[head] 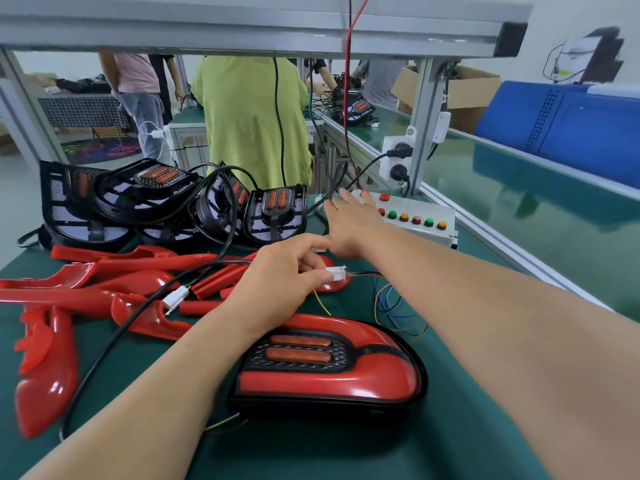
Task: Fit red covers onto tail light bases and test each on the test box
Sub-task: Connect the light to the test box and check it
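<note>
An assembled tail light [329, 368] with its red cover fitted lies on the green table in front of me. My left hand [277, 275] pinches a white connector [335, 273] joined to coloured wires. My right hand [349, 223] reaches forward with straight fingers onto the white test box [426, 223], fingertips at its upper row of buttons. Several loose red covers [104, 292] lie at the left. Behind them stands a pile of black tail light bases [166, 202] with cables.
A second white connector [175, 297] on a black cable lies among the covers. A socket block [398, 161] hangs on the frame post behind the box. A person in a green shirt [249, 119] stands beyond the table. A blue crate [568, 129] sits at the right.
</note>
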{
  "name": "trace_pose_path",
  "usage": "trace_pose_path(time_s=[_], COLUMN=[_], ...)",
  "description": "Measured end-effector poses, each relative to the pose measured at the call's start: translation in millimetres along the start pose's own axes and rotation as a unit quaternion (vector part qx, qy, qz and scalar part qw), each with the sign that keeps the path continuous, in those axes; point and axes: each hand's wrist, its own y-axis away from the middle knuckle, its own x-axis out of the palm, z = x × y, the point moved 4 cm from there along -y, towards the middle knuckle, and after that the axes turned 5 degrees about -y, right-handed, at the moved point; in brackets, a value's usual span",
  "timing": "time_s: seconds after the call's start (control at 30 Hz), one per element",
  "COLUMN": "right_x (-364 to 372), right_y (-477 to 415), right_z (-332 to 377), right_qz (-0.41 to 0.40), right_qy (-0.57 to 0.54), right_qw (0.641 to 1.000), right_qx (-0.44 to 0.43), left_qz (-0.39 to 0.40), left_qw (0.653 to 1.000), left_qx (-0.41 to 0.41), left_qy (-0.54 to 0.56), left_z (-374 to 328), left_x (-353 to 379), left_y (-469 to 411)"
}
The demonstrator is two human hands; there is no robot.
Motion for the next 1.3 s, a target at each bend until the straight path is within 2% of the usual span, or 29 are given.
trace_pose_path(time_s=[0.13, 0.43, 0.7, 0.83, 0.9, 1.03, 1.3], right_x=[2, -8, 8, 3, 3, 16, 20], right_y=[2, -4, 28, 50, 57, 58, 45], right_z=[-5, 0, 7, -20, -42, -62, -61], right_qz=[0.011, 0.017, -0.102, -0.206, -0.226, -0.164, -0.114], right_qy=[0.035, -0.009, -0.130, -0.167, -0.165, -0.113, -0.118], right_qw=[0.999, 0.999, 0.986, 0.963, 0.957, 0.975, 0.981], right_qx=[0.019, 0.036, 0.002, 0.044, 0.080, 0.096, 0.104], left_qz=[-0.002, 0.004, 0.015, 0.016, 0.013, 0.016, 0.012], left_qw=[1.000, 1.000, 1.000, 0.999, 1.000, 0.999, 0.999], left_qx=[0.000, -0.002, 0.013, 0.014, 0.010, 0.014, 0.016], left_qy=[-0.009, -0.008, -0.022, -0.023, -0.026, -0.032, -0.034], left_z=[-1, -5, -5, -3, -2, -1, 1], left_x=[-1, -2, 0, 0, 0, 1, 1], left_y=[0, 2, 2, 1, 0, -1, -1])
